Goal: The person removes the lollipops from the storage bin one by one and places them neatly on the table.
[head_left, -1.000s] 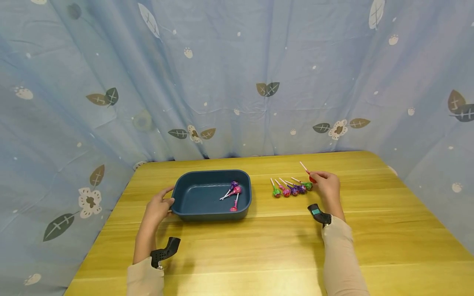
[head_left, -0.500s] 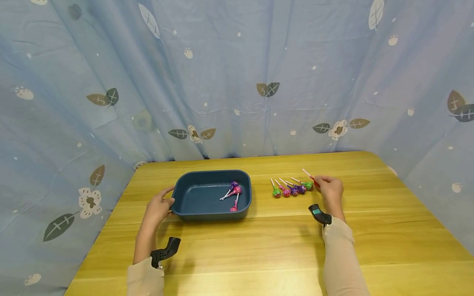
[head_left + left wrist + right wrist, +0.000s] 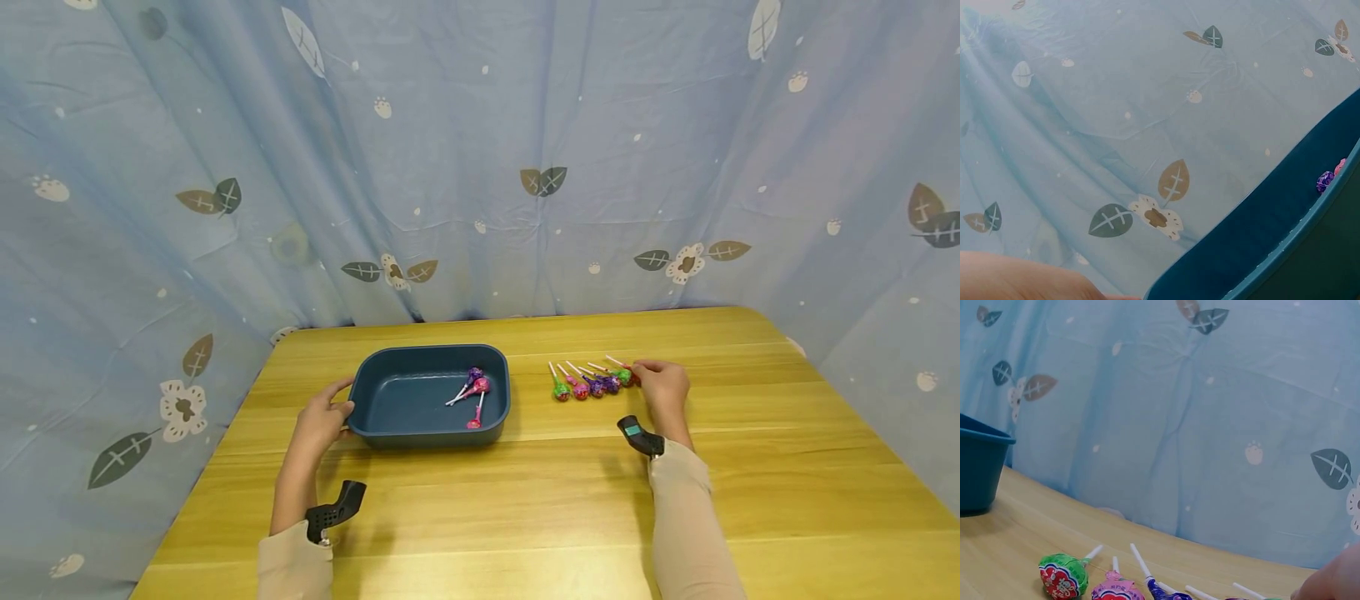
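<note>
In the head view, my right hand (image 3: 662,387) pinches a red-wrapped lollipop (image 3: 618,362) at the right end of a row of lollipops. The fingers hide much of its candy head, and its white stick points up and left. Beside it lies a green lollipop (image 3: 623,377), followed leftward by purple ones (image 3: 596,387), a pink one (image 3: 581,390) and another green one (image 3: 561,391). My left hand (image 3: 318,421) holds the left end of a dark blue plastic box (image 3: 427,438), thumb at the rim. Inside lie a purple lollipop (image 3: 476,374) and two pink ones (image 3: 481,385).
The wooden table (image 3: 495,508) carries the box on the left and the lollipop row on the right. A blue patterned curtain (image 3: 480,167) hangs behind the table and along its sides. Both wrists wear black camera mounts (image 3: 336,510).
My right hand has lowered the red lollipop beside the green one at the row's right end. First it shifted slightly right, then back left. The left hand and box have stayed still.
</note>
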{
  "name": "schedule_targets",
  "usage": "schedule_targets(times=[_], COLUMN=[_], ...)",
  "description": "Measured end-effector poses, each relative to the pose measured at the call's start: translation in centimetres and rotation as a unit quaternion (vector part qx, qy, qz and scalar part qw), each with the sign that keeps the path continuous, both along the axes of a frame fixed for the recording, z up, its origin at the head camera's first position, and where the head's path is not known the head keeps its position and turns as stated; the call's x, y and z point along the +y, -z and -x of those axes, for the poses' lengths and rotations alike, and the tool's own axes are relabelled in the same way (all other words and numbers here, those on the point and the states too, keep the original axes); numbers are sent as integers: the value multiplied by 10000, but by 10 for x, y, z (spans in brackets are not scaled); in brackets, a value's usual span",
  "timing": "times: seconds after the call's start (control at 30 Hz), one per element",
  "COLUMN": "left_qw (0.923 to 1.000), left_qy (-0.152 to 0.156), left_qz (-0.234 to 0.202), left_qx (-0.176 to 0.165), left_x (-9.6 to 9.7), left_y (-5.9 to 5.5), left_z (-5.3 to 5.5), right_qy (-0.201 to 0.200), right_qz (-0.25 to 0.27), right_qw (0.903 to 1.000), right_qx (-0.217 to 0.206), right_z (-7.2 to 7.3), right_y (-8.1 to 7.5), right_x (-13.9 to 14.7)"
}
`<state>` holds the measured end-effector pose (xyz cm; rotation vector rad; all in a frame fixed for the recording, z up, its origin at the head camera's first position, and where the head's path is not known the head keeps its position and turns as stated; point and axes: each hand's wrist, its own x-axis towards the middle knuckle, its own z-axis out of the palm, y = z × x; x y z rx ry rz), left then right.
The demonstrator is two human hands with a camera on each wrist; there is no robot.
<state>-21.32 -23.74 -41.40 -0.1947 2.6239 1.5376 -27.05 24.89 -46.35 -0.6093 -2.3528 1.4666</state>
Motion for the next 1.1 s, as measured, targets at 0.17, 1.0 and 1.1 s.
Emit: schedule_targets(times=[0.17,1.0,1.1], left_qw=[10000,9999,9999], left_qy=[-8,-60,-72], left_qz=[-33,-73,-59], left_qx=[-22,-94,-94], left_x=[0,1,1], left_y=[1,1,1], left_z=[0,2,1], right_qy=[-54,44,73], right_qz=[-219,-375,-282], right_qw=[9997,9993,9995], right_qx=[-95,82,98], right_z=[-1,-4,-4], right_y=[0,-18,-21], right_x=[-1,-1,-3])
